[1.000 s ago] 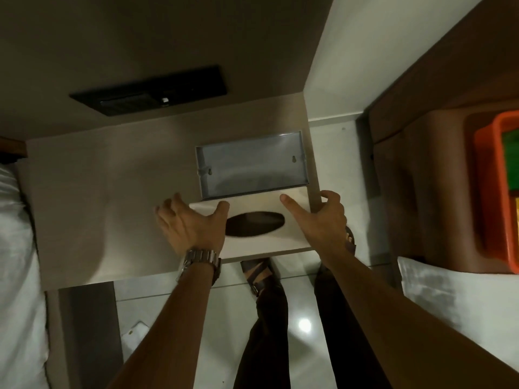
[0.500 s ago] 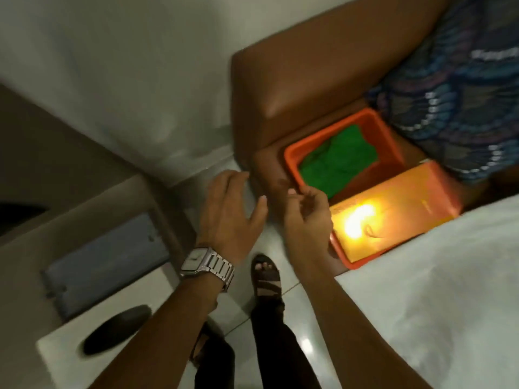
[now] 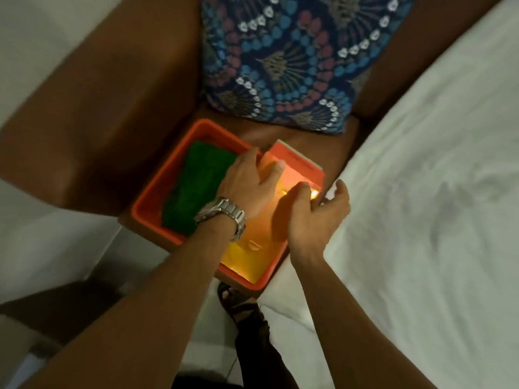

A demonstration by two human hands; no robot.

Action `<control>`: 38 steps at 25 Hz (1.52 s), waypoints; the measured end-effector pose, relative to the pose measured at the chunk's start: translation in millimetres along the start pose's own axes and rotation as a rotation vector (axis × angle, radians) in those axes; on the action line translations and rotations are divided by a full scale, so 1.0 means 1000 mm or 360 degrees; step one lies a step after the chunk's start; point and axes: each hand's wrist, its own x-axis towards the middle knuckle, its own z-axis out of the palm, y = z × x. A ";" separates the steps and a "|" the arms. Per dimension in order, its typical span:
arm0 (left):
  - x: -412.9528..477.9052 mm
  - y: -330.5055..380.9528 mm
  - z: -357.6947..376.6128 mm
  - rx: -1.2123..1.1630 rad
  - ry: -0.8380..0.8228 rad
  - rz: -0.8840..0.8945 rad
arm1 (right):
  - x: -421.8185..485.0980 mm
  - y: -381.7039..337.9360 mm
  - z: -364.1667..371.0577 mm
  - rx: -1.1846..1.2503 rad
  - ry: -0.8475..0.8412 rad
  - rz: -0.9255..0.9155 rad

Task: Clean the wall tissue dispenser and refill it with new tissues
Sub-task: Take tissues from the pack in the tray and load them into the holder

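An orange tray (image 3: 157, 197) sits on the seat of a brown chair. In it lie a folded green cloth (image 3: 196, 186) on the left and an orange-yellow tissue pack (image 3: 297, 167) on the right, whose far end sticks out over the tray rim. My left hand (image 3: 247, 186), with a metal watch on the wrist, lies spread on the pack's left side. My right hand (image 3: 314, 217) is cupped at the pack's right edge, fingers touching it and thumb apart. The pack rests in the tray. The wall dispenser is out of view.
A patterned blue cushion (image 3: 280, 57) leans on the chair back (image 3: 98, 108). A white bed sheet (image 3: 421, 220) fills the right side, close against the tray. My sandalled foot (image 3: 236, 301) stands on the pale floor below the tray.
My view swung right from the wall dispenser to the chair. Both hands left the dispenser cover, crossed over, and now rest on the tissue pack in the orange tray.
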 end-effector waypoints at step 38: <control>-0.034 0.033 -0.098 0.0347 -0.0652 0.0374 | -0.010 -0.049 -0.097 0.0349 -0.0764 -0.0206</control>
